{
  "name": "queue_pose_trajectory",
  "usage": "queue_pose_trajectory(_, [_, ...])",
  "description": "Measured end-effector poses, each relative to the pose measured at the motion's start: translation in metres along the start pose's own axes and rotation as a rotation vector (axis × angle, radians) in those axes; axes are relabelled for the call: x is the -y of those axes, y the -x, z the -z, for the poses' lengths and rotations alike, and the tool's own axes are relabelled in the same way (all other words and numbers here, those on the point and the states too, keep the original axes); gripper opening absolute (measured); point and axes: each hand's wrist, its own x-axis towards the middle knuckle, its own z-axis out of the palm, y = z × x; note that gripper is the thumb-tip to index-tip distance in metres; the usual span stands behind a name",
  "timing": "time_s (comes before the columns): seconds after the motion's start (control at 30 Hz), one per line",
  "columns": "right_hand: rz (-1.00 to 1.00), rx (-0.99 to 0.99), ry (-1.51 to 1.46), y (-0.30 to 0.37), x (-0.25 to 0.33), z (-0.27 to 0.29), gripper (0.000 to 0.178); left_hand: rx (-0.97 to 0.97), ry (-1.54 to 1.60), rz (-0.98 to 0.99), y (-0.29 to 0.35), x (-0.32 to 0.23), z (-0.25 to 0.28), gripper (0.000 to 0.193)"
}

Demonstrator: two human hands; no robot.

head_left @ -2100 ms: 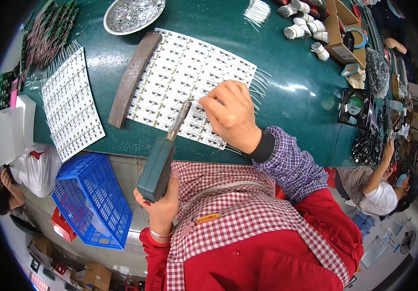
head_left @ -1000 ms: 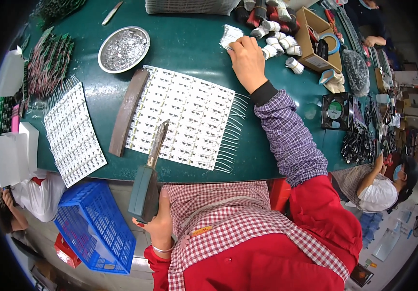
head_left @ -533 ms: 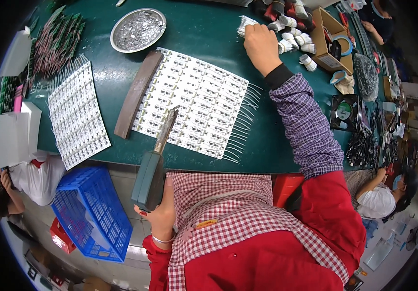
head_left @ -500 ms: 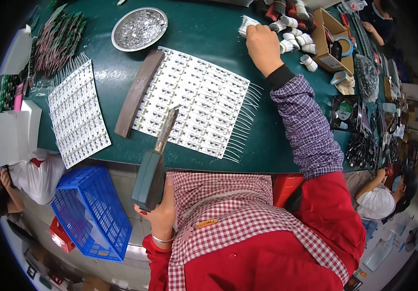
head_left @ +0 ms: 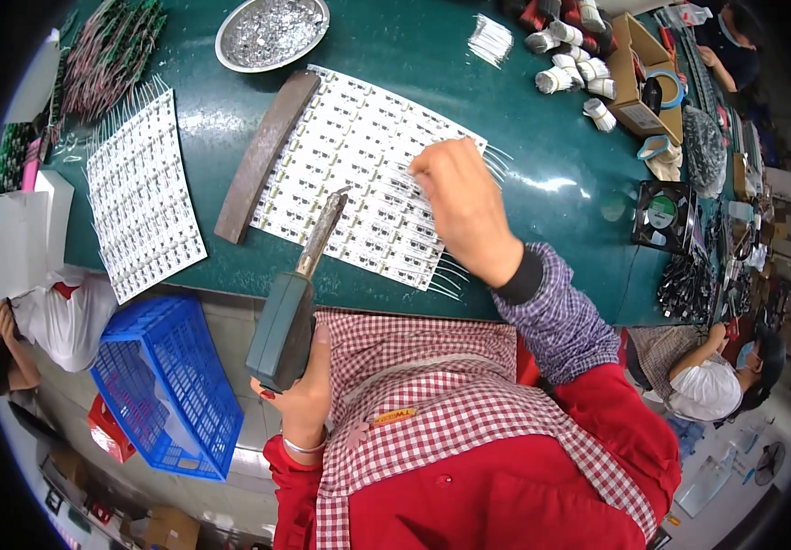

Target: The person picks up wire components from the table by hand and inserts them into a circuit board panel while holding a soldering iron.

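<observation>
My left hand [head_left: 305,394] is wrapped round the dark green grip of a soldering iron [head_left: 283,321], whose metal tip points up over a white circuit board panel [head_left: 340,137]. Above the right part of that panel, my right hand [head_left: 467,209] pinches its thumb and fingers together. A thin white wire seems to be between the fingertips, hard to see against the white boards. White wires stick out along the panel's right edge. Against its left edge lies a long brown bar [head_left: 265,160]. A small pile of white wires [head_left: 490,41] rests farther back.
At the left lies another wired panel [head_left: 146,206], near bundled red and green wires [head_left: 116,55]. A metal bowl [head_left: 222,50] holds silvery scraps. Wire bundles [head_left: 554,81], a cardboard box [head_left: 636,117] and a fan [head_left: 662,215] stand right. A blue crate [head_left: 216,367] sits below the table.
My right hand has left the white wire pile and come down and left to the panel, fingers pinched. The left hand keeps the soldering iron in nearly the same place.
</observation>
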Motion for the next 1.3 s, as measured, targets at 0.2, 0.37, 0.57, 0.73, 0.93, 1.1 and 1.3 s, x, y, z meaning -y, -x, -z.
queue_pose_trajectory(0.2, [0.058, -0.059, -0.009, 0.021, 0.018, -0.012, 0.028, 0.018, -0.007, -0.013, 0.003, 0.002, 0.001, 0.037])
queue_pose_trajectory(0.37, [0.053, -0.021, -0.022, 0.029, 0.019, -0.016, 0.026, -0.038, 0.051, 0.018, -0.001, -0.015, -0.006, 0.026])
queue_pose_trajectory(0.57, [0.066, -0.007, -0.021, 0.027, 0.019, -0.014, 0.027, 0.008, -0.102, -0.023, 0.0, -0.014, -0.004, 0.02])
queue_pose_trajectory(0.73, [0.063, 0.008, -0.006, 0.028, 0.019, -0.014, 0.026, 0.016, -0.093, -0.052, -0.002, -0.012, -0.006, 0.021])
queue_pose_trajectory(0.93, [0.076, 0.011, 0.001, 0.029, 0.017, -0.016, 0.027, 0.067, -0.075, -0.027, -0.006, -0.018, -0.006, 0.02])
queue_pose_trajectory(1.1, [0.076, 0.016, 0.012, 0.029, 0.017, -0.016, 0.028, 0.093, -0.134, -0.067, -0.007, -0.018, -0.005, 0.02])
queue_pose_trajectory(1.3, [0.067, 0.023, 0.014, 0.029, 0.019, -0.015, 0.029, 0.009, -0.129, -0.083, -0.002, -0.016, -0.004, 0.02])
